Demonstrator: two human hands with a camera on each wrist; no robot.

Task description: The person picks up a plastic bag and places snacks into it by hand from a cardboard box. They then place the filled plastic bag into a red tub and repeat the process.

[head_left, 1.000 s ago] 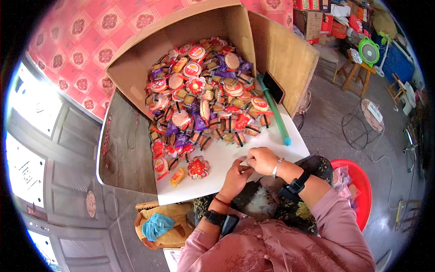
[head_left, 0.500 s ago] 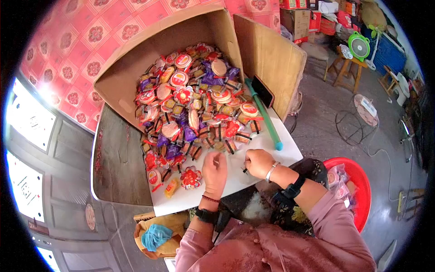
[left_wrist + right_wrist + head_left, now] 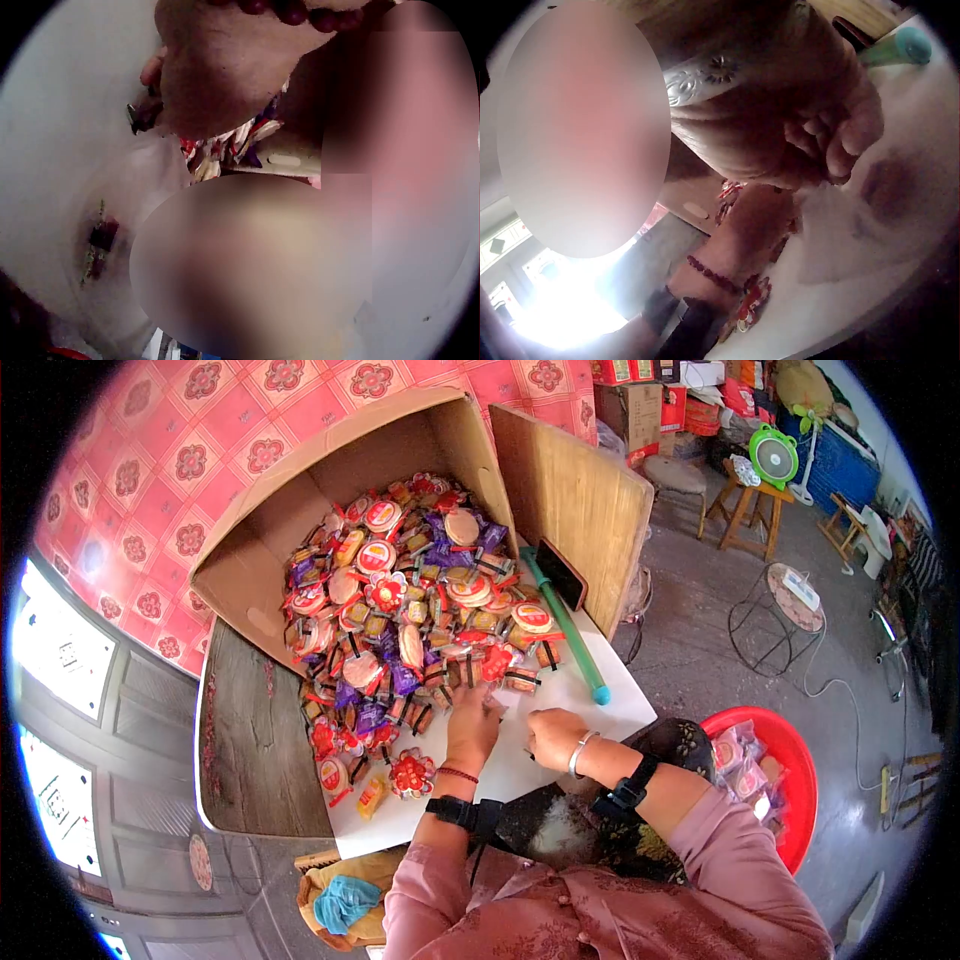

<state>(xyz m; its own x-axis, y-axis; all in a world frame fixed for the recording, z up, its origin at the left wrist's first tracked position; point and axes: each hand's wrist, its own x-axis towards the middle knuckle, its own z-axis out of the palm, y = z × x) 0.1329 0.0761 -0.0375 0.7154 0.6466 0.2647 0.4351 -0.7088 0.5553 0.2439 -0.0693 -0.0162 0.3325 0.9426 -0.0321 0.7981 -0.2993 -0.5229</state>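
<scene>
My left hand (image 3: 472,728) reaches over the near edge of a heap of wrapped snacks (image 3: 400,610), fingers extended among the packets. In the left wrist view its palm side (image 3: 225,82) shows, with a small dark-wrapped piece (image 3: 142,117) beside the fingers. My right hand (image 3: 556,740) is at the table's front, its fingers curled. Seen from the right wrist, those fingers pinch a clear plastic bag (image 3: 829,232) that spreads over the white tabletop (image 3: 625,695). A red flower-shaped packet (image 3: 411,773) and a yellow-wrapped snack (image 3: 371,798) lie left of my left hand.
The heap spills from a tipped cardboard box (image 3: 255,580). On the right lie a green tube (image 3: 570,630) and a dark phone (image 3: 562,573), before a wooden board (image 3: 580,510). A red tub (image 3: 800,790) with filled bags stands on the floor at my right.
My hands, together at first, have parted. The left has gone forward to the heap; the right has stayed near the table's front. The head view has shifted somewhat.
</scene>
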